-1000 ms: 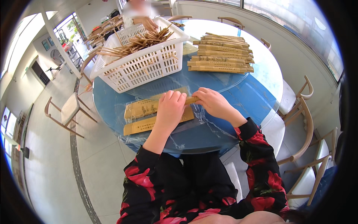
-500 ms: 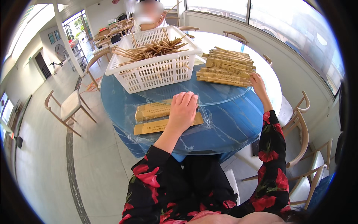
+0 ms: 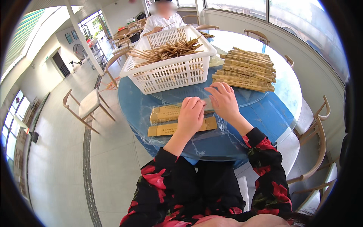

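Two flat stacks of tan printed paper sleeves lie on clear plastic film on the blue table. My left hand (image 3: pixel 191 115) is over the right part of the upper stack (image 3: pixel 164 113), fingers curled together; what they grip is hidden. The lower stack (image 3: pixel 162 129) lies partly under the left wrist. My right hand (image 3: pixel 226 101) hovers just right of the left hand, fingers bent and apart, with nothing visible in it. Beyond the right hand is a pile of filled tan paper sleeves (image 3: pixel 247 70), laid overlapping one another.
A white plastic basket (image 3: pixel 170 79) full of thin brown wooden sticks stands at the far left of the round blue table (image 3: pixel 242 132). Across the table sits a person (image 3: pixel 164 22) holding a stick. Wooden chairs (image 3: pixel 89 108) stand around.
My right hand has moved left from the near edge of the sleeve pile to beside my left hand. The left hand stays over the stacks. The view has shifted a little.
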{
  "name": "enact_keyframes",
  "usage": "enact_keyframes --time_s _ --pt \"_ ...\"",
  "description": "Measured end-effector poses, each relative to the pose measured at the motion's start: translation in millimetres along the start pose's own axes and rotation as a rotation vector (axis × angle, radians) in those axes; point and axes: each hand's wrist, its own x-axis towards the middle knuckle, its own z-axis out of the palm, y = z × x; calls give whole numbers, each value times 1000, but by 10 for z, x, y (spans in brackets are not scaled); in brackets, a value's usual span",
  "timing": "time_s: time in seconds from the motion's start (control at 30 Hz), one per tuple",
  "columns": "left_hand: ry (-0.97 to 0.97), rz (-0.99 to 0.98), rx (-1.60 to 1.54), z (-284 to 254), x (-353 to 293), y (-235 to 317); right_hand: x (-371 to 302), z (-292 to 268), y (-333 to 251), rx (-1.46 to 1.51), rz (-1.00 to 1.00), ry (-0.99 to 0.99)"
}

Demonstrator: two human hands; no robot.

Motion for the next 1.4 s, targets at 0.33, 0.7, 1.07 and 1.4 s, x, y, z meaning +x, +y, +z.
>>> enact_keyframes --time_s 0.33,0.7,1.07,1.4 --pt "147 -311 119 -875 1426 -1147 -95 -53 73 121 27 -22" --pt "-363 298 1078 -320 2235 -1946 -89 -39 72 226 47 -83" --pt "-239 267 1068 -629 2195 -1726 -109 -87 217 182 105 -69" --pt "347 -9 412 -1480 721 -471 115 -501 -200 93 -153 326"
